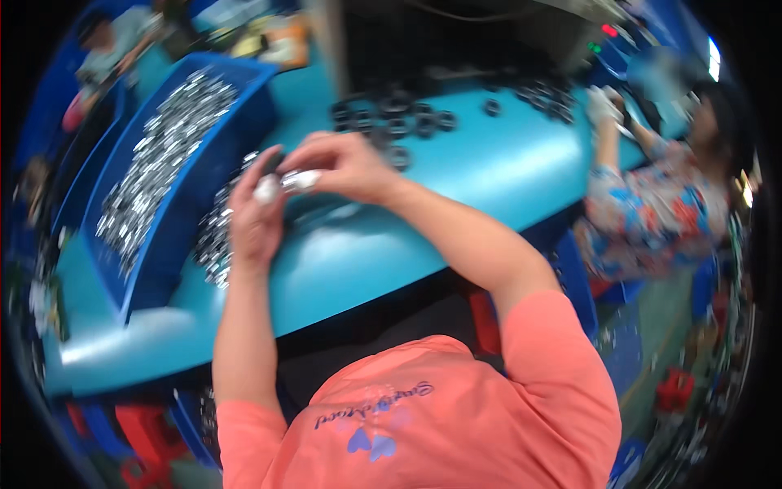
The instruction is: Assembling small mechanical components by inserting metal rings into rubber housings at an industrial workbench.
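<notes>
My left hand (257, 220) is raised over the blue-green table, its fingers closed on a dark part (273, 160) that looks like one of the black rings. From the right, my right hand (350, 167) meets it, fingers bent in a pinch around a small shiny metal piece (287, 181). White coverings (267, 190) wrap some of the fingertips. Blur hides whether the metal piece touches the dark part. Below and left of my hands lies a loose pile of small shiny metal pieces (213, 248).
A long blue bin (142, 277) full of shiny metal pieces (167, 147) stands at the left. Several black rings (397, 126) lie scattered across the far side of the table (366, 261). A person in a flowered top (652, 212) works at the right; another person (110, 49) is far left.
</notes>
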`<state>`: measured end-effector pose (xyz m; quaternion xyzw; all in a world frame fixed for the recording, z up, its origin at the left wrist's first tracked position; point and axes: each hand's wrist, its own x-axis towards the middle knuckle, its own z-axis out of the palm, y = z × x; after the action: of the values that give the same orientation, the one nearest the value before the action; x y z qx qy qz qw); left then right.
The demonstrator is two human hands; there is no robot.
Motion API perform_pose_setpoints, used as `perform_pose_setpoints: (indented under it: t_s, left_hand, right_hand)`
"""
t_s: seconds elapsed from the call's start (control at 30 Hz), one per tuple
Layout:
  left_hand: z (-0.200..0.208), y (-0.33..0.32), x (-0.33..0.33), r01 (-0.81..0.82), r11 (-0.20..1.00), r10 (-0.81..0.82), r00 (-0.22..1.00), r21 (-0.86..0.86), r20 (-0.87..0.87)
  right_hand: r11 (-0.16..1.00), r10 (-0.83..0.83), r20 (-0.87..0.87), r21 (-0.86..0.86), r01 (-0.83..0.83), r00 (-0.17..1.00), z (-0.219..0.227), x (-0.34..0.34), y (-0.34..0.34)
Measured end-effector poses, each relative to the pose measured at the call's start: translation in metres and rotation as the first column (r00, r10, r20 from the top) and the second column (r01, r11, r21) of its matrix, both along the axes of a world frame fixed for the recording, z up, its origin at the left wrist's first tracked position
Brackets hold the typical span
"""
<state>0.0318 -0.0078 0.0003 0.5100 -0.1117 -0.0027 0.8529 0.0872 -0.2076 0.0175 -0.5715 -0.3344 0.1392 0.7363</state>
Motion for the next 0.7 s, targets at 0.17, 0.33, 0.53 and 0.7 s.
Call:
perform_pose_setpoints:
  t_s: [0.17, 0.33, 0.53, 0.7]
  left_hand:
    - [0.003, -0.003, 0.004, 0.066, 0.998, -0.066, 0.998, -0.013, -0.008]
    - [0.004, -0.005, -0.001, 0.005, 1.0, -0.005, 0.998, 0.001, -0.067]
    - [0.0, -0.007, 0.004, 0.001, 0.998, 0.0, 1.0, 0.06, -0.024]
    - [-0.007, -0.007, 0.007, -0.088, 0.95, 0.057, 0.992, 0.299, 0.109]
  right_hand:
    - [0.997, -0.082, -0.113, 0.003, 0.083, 0.99, -0.003, -0.001, -0.002]
    - [0.993, -0.116, -0.125, -0.016, 0.115, 0.985, -0.005, -0.001, 0.005]
    - [0.982, -0.174, -0.112, 0.051, 0.18, 0.978, -0.008, -0.004, 0.006]
    - [0.932, -0.36, 0.149, 0.014, 0.362, 0.921, -0.009, -0.006, 0.013]
